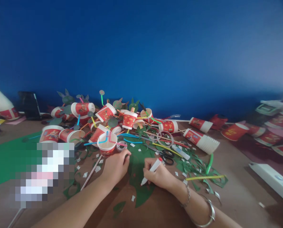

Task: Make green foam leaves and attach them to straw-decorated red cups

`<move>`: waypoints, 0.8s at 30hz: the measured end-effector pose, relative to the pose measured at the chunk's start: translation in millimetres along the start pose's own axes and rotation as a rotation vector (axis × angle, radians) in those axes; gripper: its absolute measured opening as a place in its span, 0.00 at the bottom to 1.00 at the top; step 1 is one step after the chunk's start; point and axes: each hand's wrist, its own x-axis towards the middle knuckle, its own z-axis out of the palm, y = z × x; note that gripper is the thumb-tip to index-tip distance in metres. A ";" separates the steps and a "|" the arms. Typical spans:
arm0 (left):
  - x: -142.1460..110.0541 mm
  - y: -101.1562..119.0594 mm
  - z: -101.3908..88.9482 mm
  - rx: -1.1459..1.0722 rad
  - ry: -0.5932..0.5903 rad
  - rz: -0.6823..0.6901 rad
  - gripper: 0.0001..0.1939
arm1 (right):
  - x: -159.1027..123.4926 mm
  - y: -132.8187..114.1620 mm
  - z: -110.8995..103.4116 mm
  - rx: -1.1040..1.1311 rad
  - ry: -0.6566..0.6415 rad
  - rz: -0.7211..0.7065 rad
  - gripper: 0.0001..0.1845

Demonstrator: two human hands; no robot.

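My right hand (157, 172) grips a white marker (153, 169) with a red end, its tip pointing down at a piece of green paper (141, 196). Whether the tip touches the paper I cannot tell. At the paper's left edge my left hand (115, 167) is closed, fingers curled in; what they hold, if anything, is hidden. Just beyond it stands a red-and-white paper cup (107, 144) with blue and pink straws over its mouth, beside a roll of tape (121, 145). Black-handled scissors (167, 156) lie past my right hand.
A pile of decorated paper cups (129, 119) with straws and green cutouts stands against the blue wall (141, 57). To the right are stacked cups (200, 141), a glue tube (180, 152) and a white box (272, 183). Green scraps and white bits litter the brown table (238, 202).
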 end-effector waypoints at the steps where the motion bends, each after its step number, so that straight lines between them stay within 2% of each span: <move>1: -0.1 0.2 -0.2 0.001 -0.004 -0.004 0.09 | 0.3 0.1 0.1 0.004 0.003 0.002 0.08; 9: 1.2 0.4 0.1 -0.004 -0.015 -0.011 0.09 | 2.7 -0.9 1.2 -0.039 0.106 -0.012 0.09; 15: 0.0 2.2 -2.6 -0.001 -0.030 -0.019 0.10 | 1.3 -0.3 1.2 -0.010 0.016 0.008 0.09; 19: 0.0 2.9 -3.4 -0.001 -0.035 -0.023 0.09 | 0.7 -1.6 0.9 -0.031 0.074 -0.013 0.09; 24: 0.0 2.7 -3.3 -0.003 -0.021 -0.013 0.09 | 1.0 -2.0 1.2 -0.018 0.015 0.011 0.09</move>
